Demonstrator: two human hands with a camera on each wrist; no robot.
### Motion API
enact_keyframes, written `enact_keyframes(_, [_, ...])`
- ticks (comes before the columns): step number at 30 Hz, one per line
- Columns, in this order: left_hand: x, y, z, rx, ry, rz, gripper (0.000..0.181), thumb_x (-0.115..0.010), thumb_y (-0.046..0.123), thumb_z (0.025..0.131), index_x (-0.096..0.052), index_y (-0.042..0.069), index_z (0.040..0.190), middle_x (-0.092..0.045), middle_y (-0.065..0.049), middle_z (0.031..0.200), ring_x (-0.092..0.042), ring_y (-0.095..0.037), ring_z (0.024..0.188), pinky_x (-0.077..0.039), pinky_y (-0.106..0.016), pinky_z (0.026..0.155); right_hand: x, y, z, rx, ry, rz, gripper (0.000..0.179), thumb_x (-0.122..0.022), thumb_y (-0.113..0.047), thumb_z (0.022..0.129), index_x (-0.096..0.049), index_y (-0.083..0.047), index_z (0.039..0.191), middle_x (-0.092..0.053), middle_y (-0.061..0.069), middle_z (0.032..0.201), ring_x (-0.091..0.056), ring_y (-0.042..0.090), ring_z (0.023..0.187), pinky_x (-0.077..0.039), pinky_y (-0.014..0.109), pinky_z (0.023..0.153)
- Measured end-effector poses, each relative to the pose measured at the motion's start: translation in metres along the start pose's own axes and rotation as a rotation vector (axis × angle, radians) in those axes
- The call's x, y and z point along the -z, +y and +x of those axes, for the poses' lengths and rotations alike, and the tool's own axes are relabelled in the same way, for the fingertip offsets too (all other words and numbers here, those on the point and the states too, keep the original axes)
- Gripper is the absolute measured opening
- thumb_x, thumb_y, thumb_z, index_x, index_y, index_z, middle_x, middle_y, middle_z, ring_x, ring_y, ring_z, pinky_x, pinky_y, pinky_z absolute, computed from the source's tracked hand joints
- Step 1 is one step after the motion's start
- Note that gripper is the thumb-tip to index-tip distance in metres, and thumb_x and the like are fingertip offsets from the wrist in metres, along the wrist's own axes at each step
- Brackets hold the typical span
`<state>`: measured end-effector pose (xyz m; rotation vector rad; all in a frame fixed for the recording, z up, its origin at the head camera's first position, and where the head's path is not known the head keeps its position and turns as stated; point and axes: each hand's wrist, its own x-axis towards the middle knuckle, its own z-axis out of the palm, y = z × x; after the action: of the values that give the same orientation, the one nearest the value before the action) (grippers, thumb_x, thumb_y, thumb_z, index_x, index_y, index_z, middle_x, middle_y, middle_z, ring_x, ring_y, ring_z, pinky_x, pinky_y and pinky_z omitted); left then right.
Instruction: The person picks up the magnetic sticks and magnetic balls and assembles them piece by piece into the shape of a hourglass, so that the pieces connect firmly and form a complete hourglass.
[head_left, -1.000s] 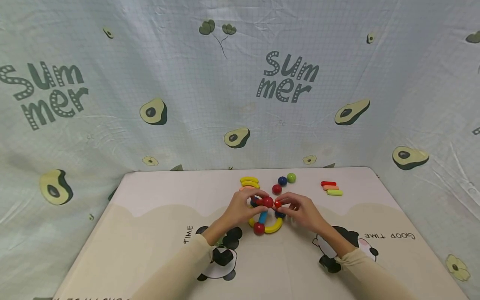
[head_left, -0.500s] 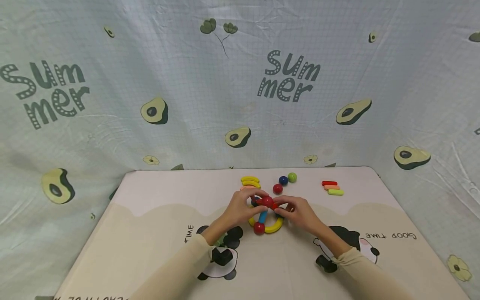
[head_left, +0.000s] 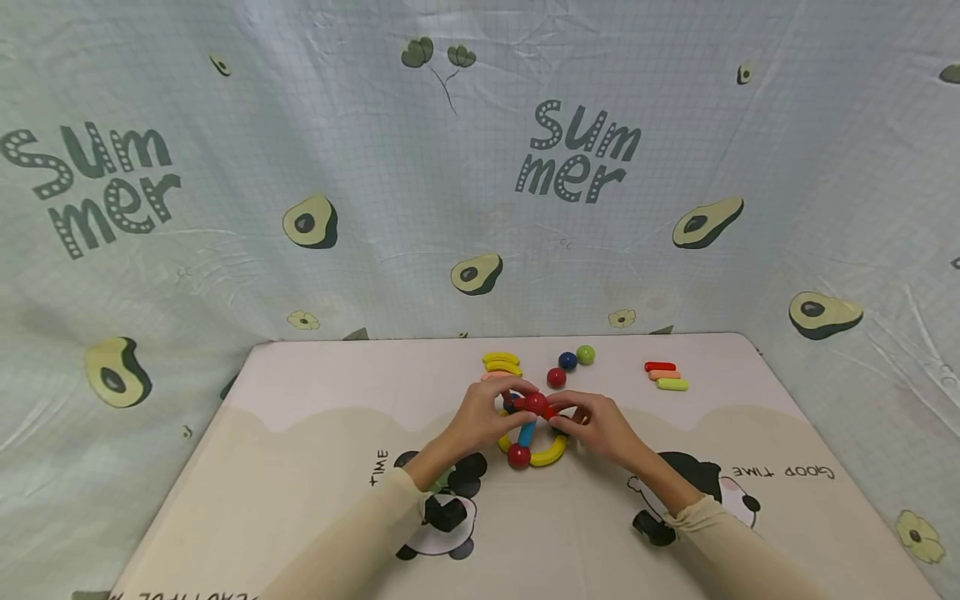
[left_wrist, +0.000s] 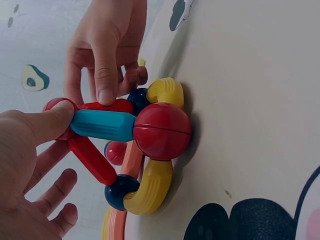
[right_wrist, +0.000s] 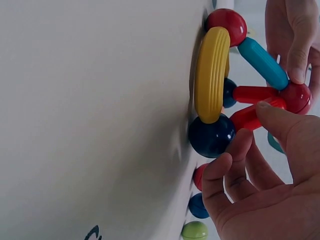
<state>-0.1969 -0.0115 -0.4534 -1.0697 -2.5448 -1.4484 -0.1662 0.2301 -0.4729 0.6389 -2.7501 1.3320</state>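
A built frame of balls and sticks stands on the table. My left hand (head_left: 480,413) holds its top red ball (head_left: 536,403) between thumb and fingers. With thumb and fingers my right hand (head_left: 600,423) pinches a red stick (right_wrist: 246,118), which spans from that ball to a dark blue ball (right_wrist: 212,136). Another red stick (left_wrist: 93,159) slopes to a second dark blue ball (left_wrist: 120,191). A light blue stick (left_wrist: 103,125) joins the top to the front red ball (left_wrist: 162,131). Yellow curved sticks (head_left: 551,452) link the base balls; fingers partly hide the frame's rear.
Behind the frame lie loose yellow curved sticks (head_left: 502,363) and an orange one (head_left: 495,376). Loose red (head_left: 557,377), blue (head_left: 567,361) and green balls (head_left: 586,355) sit nearby. Farther right are red (head_left: 660,366), orange (head_left: 664,375) and yellow-green straight sticks (head_left: 672,384).
My right hand has shifted slightly left, bringing the red stick from beside the top red ball up against it. The left hand keeps its hold; the last half second shows almost no motion.
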Motion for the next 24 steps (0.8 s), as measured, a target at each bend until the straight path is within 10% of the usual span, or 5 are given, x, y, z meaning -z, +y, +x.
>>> enact_keyframes(24, [-0.009, 0.002, 0.001, 0.07, 0.017, -0.068, 0.036, -0.084, 0.018, 0.088, -0.074, 0.009, 0.122, -0.075, -0.003, 0.114, -0.062, -0.032, 0.105, -0.053, -0.051, 0.088, 0.022, 0.015, -0.012, 0.019, -0.008, -0.04, 0.034, -0.076, -0.017, 0.094, -0.069, -0.014, 0.127, -0.073, 0.001, 0.11, -0.065, 0.009, 0.078, -0.056, 0.026, 0.072])
